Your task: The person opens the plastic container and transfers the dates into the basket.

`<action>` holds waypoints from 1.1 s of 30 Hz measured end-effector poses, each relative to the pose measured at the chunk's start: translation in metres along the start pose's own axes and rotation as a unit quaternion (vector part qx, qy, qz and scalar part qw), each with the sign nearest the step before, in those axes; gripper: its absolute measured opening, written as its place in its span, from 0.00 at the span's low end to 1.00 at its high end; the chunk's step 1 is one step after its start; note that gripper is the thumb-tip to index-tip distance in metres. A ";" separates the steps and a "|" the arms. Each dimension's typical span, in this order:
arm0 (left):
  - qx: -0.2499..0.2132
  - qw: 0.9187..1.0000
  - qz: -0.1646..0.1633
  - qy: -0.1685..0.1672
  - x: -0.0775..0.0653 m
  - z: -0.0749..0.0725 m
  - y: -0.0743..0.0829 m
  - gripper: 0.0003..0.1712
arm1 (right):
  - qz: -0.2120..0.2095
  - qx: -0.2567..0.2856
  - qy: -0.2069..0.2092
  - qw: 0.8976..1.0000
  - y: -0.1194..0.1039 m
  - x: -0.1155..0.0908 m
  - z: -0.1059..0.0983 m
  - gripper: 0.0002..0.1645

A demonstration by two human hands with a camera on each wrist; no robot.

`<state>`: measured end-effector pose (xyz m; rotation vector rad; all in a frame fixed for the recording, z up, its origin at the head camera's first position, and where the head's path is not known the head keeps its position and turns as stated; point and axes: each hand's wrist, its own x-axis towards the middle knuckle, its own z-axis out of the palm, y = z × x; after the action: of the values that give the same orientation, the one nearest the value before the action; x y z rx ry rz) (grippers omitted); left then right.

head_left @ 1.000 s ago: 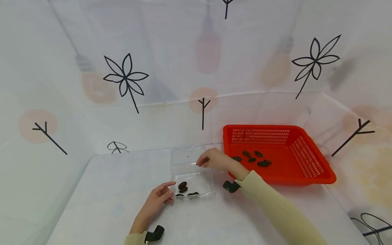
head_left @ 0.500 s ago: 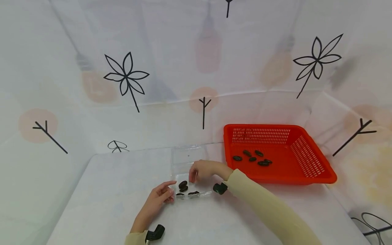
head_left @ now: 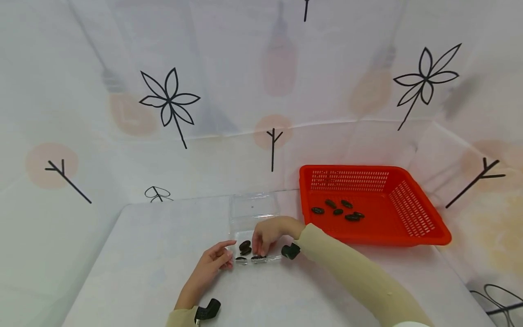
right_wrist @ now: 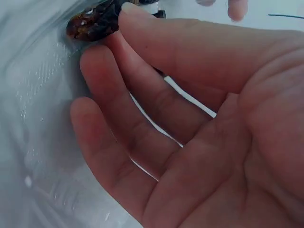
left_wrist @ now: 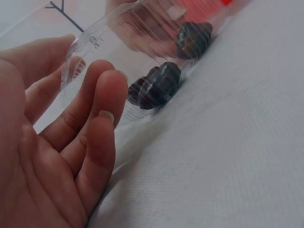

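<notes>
Date (right_wrist: 92,23), dark, glossy and wrinkled, is pinched between thumb and finger of the right hand (head_left: 271,231), low in the clear plastic box (head_left: 243,235). A light pinch seems best: oval and slick, it could roll. The left hand (head_left: 214,259) lies at the box's left side, fingers loosely bent, gripping nothing; contact is unclear. Steadying that thin, ribbed wall would likely prevent sliding. Other dates (head_left: 245,247) lie inside; beyond, the red basket (head_left: 376,238) has slotted walls.
</notes>
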<state>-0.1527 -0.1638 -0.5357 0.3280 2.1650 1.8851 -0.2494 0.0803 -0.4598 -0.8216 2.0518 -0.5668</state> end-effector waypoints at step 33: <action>-0.003 1.000 0.001 0.001 -0.002 -0.001 0.001 0.23 | -0.053 0.034 0.005 0.998 0.000 -0.006 -0.001 0.13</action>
<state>-0.1513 -0.1649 -0.5349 0.3280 2.1600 1.8935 -0.2477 0.0843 -0.4562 -0.8929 1.9963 -0.6968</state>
